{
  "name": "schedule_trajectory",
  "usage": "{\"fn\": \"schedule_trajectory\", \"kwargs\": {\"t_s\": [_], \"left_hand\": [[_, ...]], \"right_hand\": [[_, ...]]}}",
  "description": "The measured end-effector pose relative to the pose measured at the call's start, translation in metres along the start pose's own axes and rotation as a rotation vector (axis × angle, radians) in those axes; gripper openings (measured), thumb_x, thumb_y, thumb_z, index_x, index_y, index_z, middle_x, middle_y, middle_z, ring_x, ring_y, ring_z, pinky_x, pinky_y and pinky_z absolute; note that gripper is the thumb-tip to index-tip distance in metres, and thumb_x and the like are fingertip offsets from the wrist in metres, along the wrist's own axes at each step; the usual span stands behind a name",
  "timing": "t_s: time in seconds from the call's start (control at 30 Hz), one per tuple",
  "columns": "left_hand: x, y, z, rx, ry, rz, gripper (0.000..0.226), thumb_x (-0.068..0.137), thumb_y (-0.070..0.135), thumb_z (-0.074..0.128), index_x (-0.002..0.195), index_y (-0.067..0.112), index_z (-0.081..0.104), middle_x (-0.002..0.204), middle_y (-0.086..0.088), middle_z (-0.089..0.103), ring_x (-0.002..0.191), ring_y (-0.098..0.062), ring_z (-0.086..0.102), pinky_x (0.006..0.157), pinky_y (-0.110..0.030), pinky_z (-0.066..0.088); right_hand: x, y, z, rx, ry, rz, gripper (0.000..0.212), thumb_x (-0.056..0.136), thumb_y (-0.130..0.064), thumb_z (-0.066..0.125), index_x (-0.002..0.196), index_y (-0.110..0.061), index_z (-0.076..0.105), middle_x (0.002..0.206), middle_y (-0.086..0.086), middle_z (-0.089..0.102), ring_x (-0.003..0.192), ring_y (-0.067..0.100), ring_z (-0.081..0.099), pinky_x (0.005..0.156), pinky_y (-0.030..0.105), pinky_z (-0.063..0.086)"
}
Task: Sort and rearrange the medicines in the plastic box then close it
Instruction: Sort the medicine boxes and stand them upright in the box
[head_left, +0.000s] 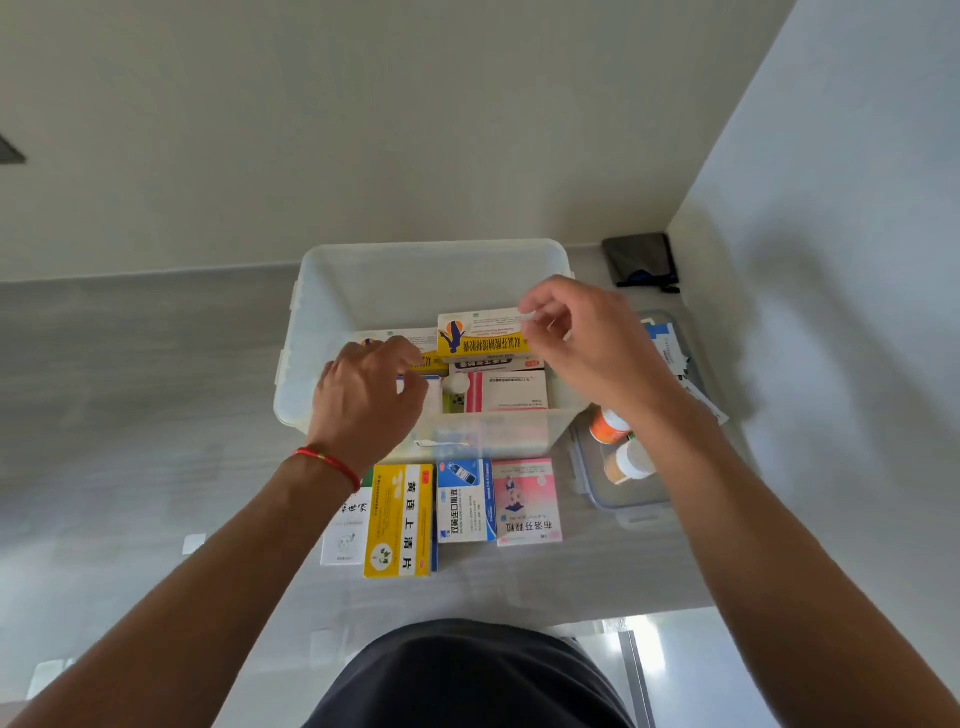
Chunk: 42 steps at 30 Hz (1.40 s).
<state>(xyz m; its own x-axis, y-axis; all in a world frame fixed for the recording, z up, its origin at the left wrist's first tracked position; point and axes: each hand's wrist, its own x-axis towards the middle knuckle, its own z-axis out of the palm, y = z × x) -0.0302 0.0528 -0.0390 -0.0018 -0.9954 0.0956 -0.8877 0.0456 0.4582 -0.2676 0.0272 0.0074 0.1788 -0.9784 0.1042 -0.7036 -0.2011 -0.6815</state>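
A translucent plastic box (322, 291) is sitting open on a grey counter (130, 374), its long axis running left to right. The left hand (366, 400), a red string bracelet (332, 465) on its wrist, is reaching into the box's left part with fingers curled around a white carton with a blue edge (431, 392); how firmly it is holding cannot be told. Beside it inside the box are lying a pink-and-white carton (511, 389) and further cartons, partly hidden. The right hand (582, 345) is pinching the right end of a yellow-and-white carton (480, 335) between thumb and fingertips, holding it above the others with its long axis left to right and its print upside down to the viewer. In front of the box, four cartons are lying flat in a row, long axes pointing away from the person: a white one (345, 535), a yellow one (397, 519), a blue-and-white one (465, 501) and a pink one (527, 501). To the right, the box's lid (623, 501) is lying with two orange-and-white bottles (610, 426) on it, beside some sachets (670, 348). A dark pouch (641, 257) is resting in the far corner.
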Motion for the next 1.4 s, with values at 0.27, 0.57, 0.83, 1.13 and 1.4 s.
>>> {"fn": "schedule_trajectory", "kwargs": {"t_s": [0.27, 0.57, 0.83, 1.13, 1.4], "left_hand": [[0.014, -0.01, 0.012, 0.012, 0.005, -0.142, 0.027, 0.086, 0.013, 0.057, 0.106, 0.024, 0.07, 0.101, 0.004, 0.075, 0.105, -0.021, 0.055, 0.072, -0.029, 0.041], [0.013, -0.003, 0.007, 0.057, -0.009, -0.005, 0.045, 0.08, 0.059, 0.06, 0.12, 0.038, 0.057, 0.11, 0.013, 0.071, 0.103, -0.015, 0.062, 0.071, -0.028, 0.043], [-0.005, 0.032, -0.003, -0.445, -0.055, 0.183, 0.027, 0.089, 0.03, 0.073, 0.115, 0.024, 0.07, 0.087, 0.014, 0.071, 0.081, -0.004, 0.066, 0.074, -0.011, 0.048], [-0.045, 0.102, 0.037, -0.398, -0.334, 0.425, 0.022, 0.088, 0.033, 0.075, 0.105, 0.019, 0.072, 0.085, 0.007, 0.07, 0.074, -0.005, 0.059, 0.071, -0.023, 0.052], [-0.058, 0.124, 0.091, -0.227, -0.541, 0.401, 0.025, 0.091, 0.033, 0.067, 0.115, 0.026, 0.064, 0.089, 0.004, 0.072, 0.079, -0.015, 0.065, 0.079, -0.034, 0.055]], "right_hand": [[0.066, 0.001, 0.101, -0.582, -0.724, -0.075, 0.033, 0.093, -0.029, 0.066, 0.122, -0.014, 0.063, 0.11, 0.007, 0.068, 0.096, 0.028, 0.066, 0.076, 0.037, 0.053], [0.064, -0.003, 0.052, -0.174, -0.333, -0.054, 0.02, 0.088, -0.037, 0.067, 0.093, -0.019, 0.071, 0.083, -0.002, 0.073, 0.07, 0.02, 0.067, 0.053, 0.03, 0.043], [0.007, -0.006, -0.001, 0.28, -0.319, 0.025, 0.011, 0.09, -0.034, 0.071, 0.095, -0.025, 0.074, 0.082, -0.01, 0.075, 0.074, 0.008, 0.071, 0.07, 0.034, 0.059], [-0.11, 0.067, -0.041, 0.388, -0.225, 0.37, 0.014, 0.089, -0.022, 0.077, 0.1, -0.029, 0.075, 0.096, -0.009, 0.077, 0.089, 0.012, 0.074, 0.083, 0.034, 0.061], [-0.21, 0.124, -0.012, 0.281, 0.173, 0.699, 0.016, 0.089, -0.026, 0.074, 0.096, -0.041, 0.071, 0.089, -0.02, 0.074, 0.084, 0.007, 0.072, 0.082, 0.036, 0.062]]}}
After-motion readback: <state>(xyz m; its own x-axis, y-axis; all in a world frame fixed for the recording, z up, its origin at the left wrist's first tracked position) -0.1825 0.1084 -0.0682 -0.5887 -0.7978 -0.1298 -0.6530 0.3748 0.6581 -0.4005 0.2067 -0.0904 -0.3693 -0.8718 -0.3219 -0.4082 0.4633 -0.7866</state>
